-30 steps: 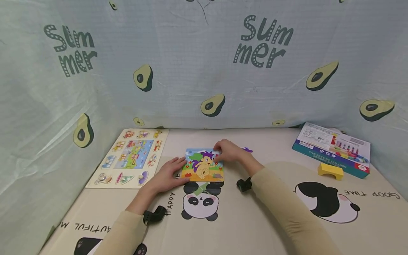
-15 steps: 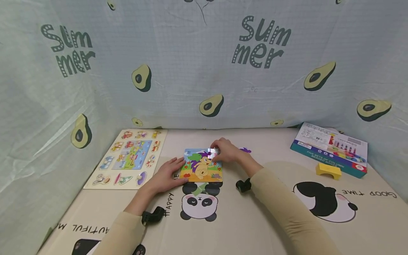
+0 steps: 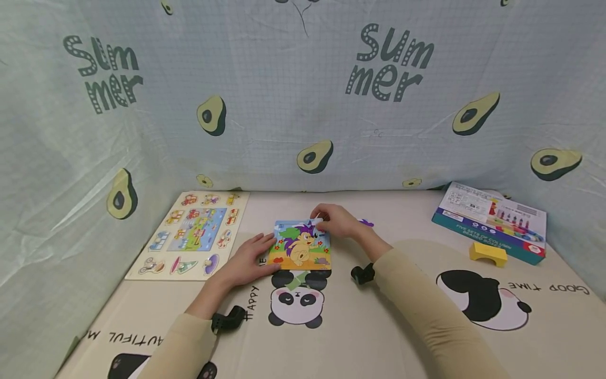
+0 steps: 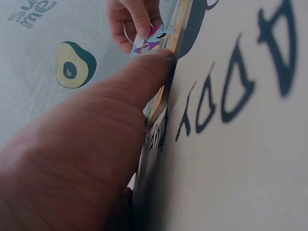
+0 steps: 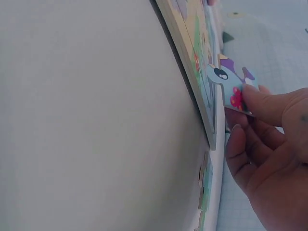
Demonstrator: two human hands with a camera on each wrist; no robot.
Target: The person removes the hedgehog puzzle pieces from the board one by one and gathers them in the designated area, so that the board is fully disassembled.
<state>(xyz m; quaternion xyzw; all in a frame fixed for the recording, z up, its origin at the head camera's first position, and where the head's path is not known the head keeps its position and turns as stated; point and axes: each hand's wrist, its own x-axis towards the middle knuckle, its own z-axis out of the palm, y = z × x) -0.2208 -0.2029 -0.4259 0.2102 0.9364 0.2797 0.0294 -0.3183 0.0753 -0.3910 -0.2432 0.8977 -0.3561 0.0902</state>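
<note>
Looking at a cream cartoon-print surface here, pale avocado-patterned sheet behind and along the sides. Picture board sits off left, box and yellow block over right. Hedgehog puzzle is in the middle; left hand rests along its left side, fingers fairly straight. Right hand pinches a puzzle piece, thumb on top, at the puzzle's far right corner.

Tilted blue piece at hedgehog puzzle

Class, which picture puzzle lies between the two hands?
The smaller hedgehog puzzle: left hand at its left edge, right hand at its top right corner. The larger puzzle lies farther left.
</note>
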